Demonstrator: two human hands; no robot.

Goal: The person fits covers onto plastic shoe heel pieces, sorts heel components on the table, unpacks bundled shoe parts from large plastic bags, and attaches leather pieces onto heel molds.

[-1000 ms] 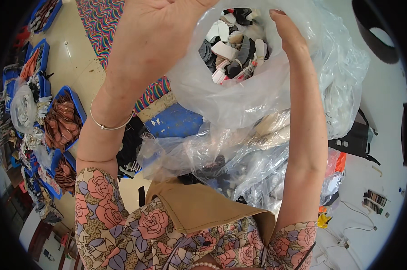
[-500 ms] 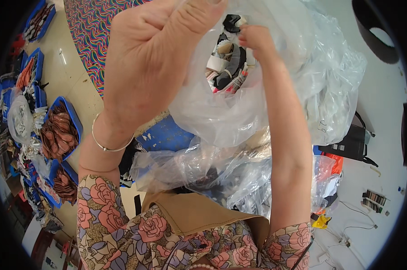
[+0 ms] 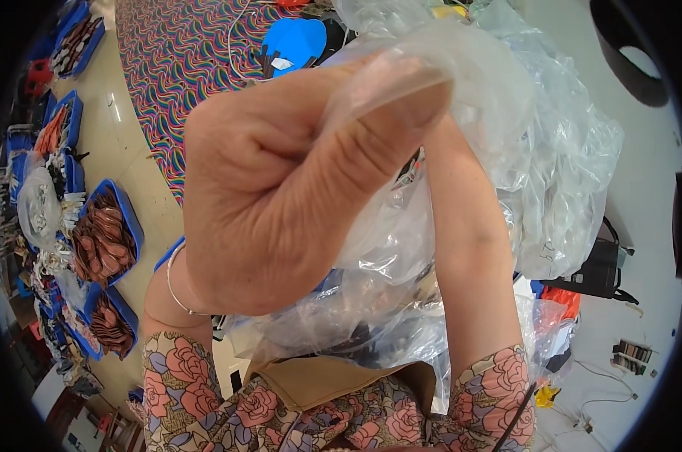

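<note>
Close to the camera, my left hand (image 3: 269, 196) pinches the rim of a large clear plastic bag (image 3: 382, 241) between thumb and curled fingers. A fold of the film stretches over the thumb tip. My right forearm (image 3: 472, 218) reaches up into the bag's mouth area. Behind my left hand and the film, my right hand is hidden, so its fingers do not show. Only a small dark and reddish bit of the bag's contents shows between my left thumb and right forearm.
More crumpled clear plastic (image 3: 574, 173) bulks at the right. Blue bins of brown pieces (image 3: 103, 233) line the tiled floor on the left. A bright blue rounded item (image 3: 295, 41) lies on the multicoloured patterned surface (image 3: 156, 75). A black bag (image 3: 601, 264) is at the right.
My left hand has come lower and slightly right with the bag's rim. My right hand, seen before at the bag's opening, is now covered, as are most of the dark and white contents.
</note>
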